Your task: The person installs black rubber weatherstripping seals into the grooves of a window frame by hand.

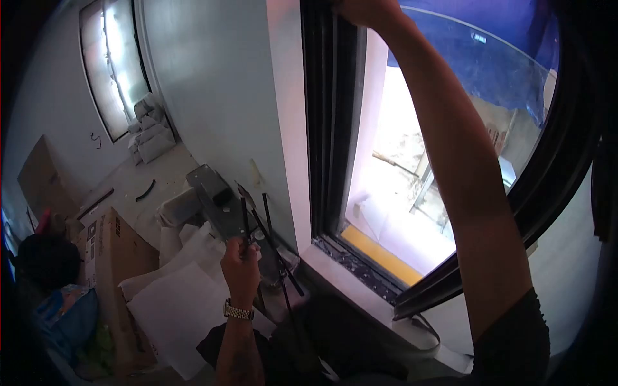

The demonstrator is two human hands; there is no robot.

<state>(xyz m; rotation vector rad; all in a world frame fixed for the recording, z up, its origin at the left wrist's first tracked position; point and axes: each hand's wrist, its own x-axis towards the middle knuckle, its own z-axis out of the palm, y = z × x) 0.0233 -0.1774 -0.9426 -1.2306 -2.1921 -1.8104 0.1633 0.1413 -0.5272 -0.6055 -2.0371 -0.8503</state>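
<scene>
The left grip [241, 258] is closed around a slim, straight black strip [244, 217] left of centre — likely light, somewhat springy, best held near an end — while the right grip [368, 9], at the black window frame [317, 116], top centre, is too cropped to judge.

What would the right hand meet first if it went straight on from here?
Likely the black frame: the right hand points up and left at it, and its fingers may already touch it. The picture's top edge cuts the view, so contact and depth are unclear.
</scene>
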